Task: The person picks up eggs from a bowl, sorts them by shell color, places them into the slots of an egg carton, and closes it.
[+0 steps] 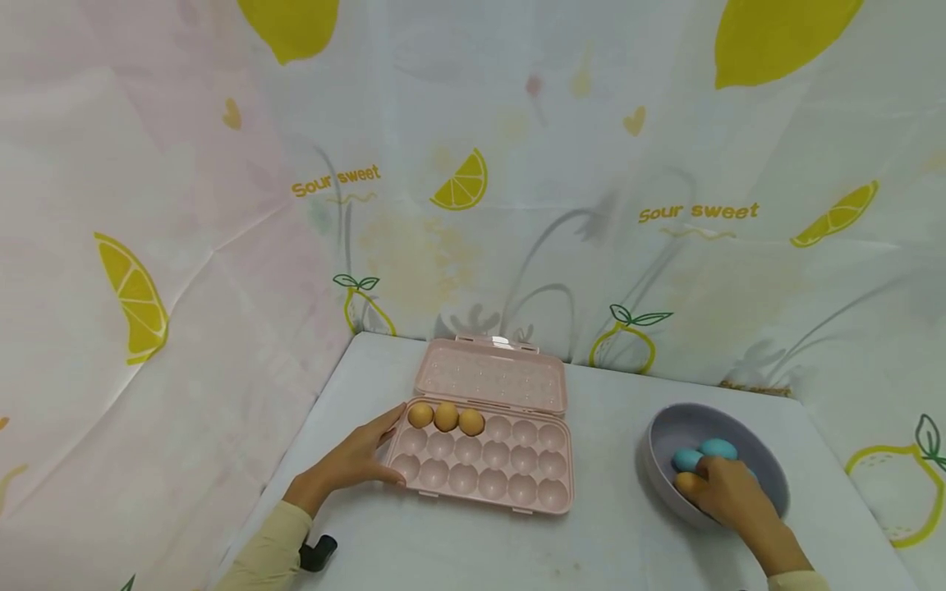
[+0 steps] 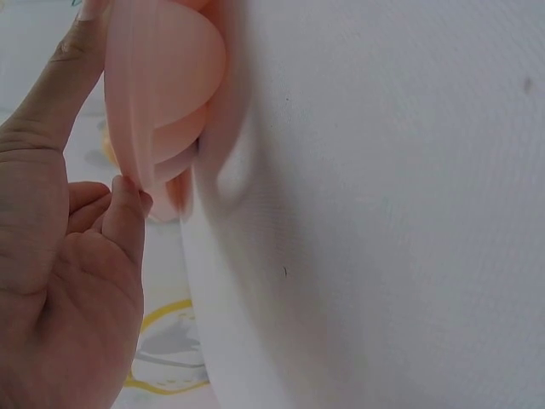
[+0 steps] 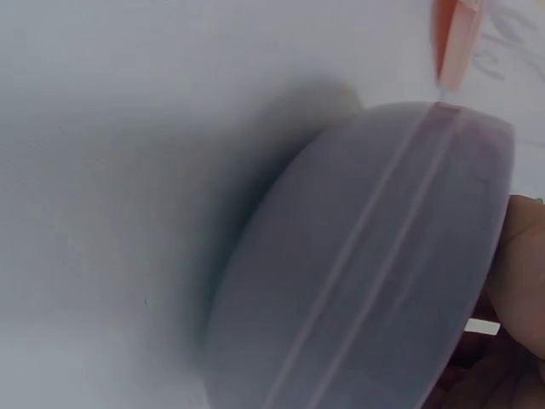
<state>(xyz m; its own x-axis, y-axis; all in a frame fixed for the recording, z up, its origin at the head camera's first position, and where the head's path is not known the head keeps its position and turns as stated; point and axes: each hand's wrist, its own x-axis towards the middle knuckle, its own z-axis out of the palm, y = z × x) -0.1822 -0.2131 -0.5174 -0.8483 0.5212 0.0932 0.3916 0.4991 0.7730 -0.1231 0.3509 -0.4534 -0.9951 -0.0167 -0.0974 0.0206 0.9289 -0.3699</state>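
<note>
A pink plastic egg box (image 1: 480, 501) lies opened on the table, its lid (image 1: 491, 382) folded back. Three brown eggs (image 1: 446, 416) fill the left part of its back row; the other cups are bare. My left hand (image 1: 355, 455) grips the box's left end, thumb near the front corner and fingers toward the back corner. In the left wrist view, fingertips touch the box rim (image 2: 128, 102). My right hand (image 1: 732, 492) reaches into a grey-purple bowl (image 1: 668, 410), its curled fingers at a brown egg (image 1: 689, 486). Blue eggs (image 1: 718, 449) lie beside it. The right fingertips are partly hidden.
The white tabletop (image 1: 602, 492) lies between box and bowl. A lemon-print cloth (image 1: 517, 246) hangs behind and at the sides. Beside the left sleeve shows a black piece (image 1: 319, 553). Some brown twine-like material (image 1: 757, 389) lies at the back edge.
</note>
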